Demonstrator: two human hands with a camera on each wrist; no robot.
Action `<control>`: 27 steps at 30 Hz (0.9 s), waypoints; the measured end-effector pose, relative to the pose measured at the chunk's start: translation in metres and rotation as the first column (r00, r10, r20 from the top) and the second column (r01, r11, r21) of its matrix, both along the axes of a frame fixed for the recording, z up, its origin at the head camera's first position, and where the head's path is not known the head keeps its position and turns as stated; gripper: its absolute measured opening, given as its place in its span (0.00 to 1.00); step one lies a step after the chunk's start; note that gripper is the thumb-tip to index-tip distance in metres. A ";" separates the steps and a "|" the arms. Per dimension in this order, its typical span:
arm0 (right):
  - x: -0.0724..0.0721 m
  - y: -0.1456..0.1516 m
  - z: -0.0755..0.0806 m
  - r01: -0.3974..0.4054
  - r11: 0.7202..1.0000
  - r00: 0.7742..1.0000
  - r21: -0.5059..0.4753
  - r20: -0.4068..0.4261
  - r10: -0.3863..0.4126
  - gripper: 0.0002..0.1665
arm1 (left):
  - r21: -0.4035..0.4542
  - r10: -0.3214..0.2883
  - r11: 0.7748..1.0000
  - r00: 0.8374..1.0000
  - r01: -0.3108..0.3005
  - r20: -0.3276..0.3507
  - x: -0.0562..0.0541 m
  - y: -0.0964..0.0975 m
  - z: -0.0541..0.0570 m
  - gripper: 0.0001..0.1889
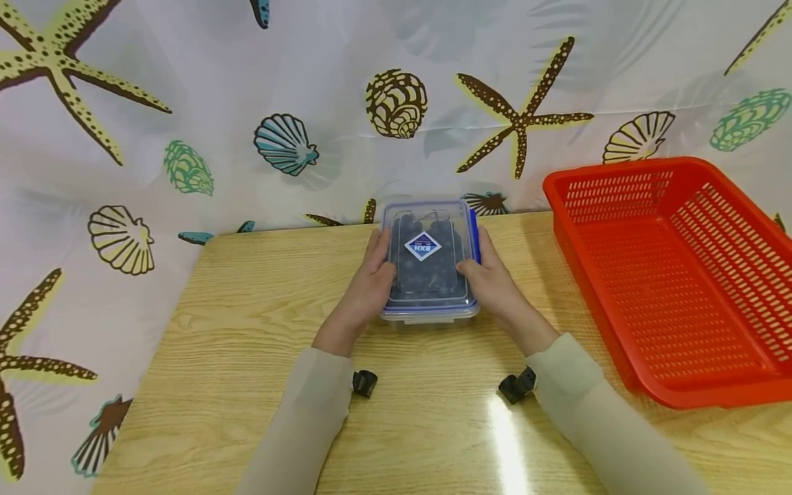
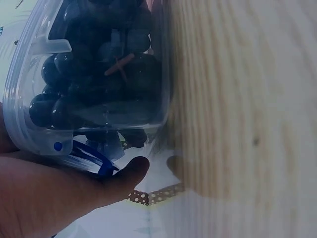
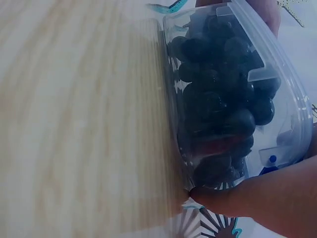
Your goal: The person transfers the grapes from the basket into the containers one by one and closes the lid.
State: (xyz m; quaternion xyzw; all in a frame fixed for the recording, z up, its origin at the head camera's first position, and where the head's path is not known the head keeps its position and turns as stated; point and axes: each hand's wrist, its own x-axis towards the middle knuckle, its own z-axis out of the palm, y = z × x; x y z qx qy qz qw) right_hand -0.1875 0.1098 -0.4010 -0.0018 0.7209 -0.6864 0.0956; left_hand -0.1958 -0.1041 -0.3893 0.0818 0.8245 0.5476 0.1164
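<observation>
A clear plastic food container [image 1: 427,282] with a lid sits at the back of the table, full of dark round fruits [image 3: 218,89] that look like grapes. On its lid is a blue and white diamond label [image 1: 423,246]. My left hand [image 1: 369,283] grips the left side, thumb over the lid's edge. From the right side my right hand [image 1: 497,285] holds it the same way, its thumb on the lid beside a blue side clip [image 1: 474,235]. Another blue clip [image 2: 94,156] angles outward near the left hand's fingers in the left wrist view.
To the right stands a red slotted plastic basket [image 1: 619,330], its left wall close to the right forearm. Behind the wooden table [image 1: 247,309] hangs a white cloth [image 1: 334,62] printed with shells and starfish. Small black devices [image 1: 365,383] are at both wrists.
</observation>
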 end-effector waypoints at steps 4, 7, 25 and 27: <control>0.000 -0.004 0.002 0.006 1.000 1.000 -0.004 -0.008 -0.006 0.49 | -0.001 0.001 1.000 1.000 -0.001 -0.006 0.000 -0.001 0.001 0.35; 0.000 -0.004 0.002 0.001 1.000 1.000 0.008 -0.014 -0.001 0.48 | -0.005 -0.001 1.000 1.000 0.001 -0.011 0.000 0.000 0.001 0.35; 0.000 -0.006 0.004 -0.003 0.996 1.000 0.091 0.007 0.002 0.47 | -0.088 -0.026 0.996 1.000 0.026 -0.008 0.000 -0.002 0.008 0.36; 0.000 -0.005 0.004 -0.001 0.996 1.000 0.093 0.008 0.001 0.47 | -0.131 -0.045 0.991 0.999 0.041 -0.024 0.001 -0.001 0.010 0.35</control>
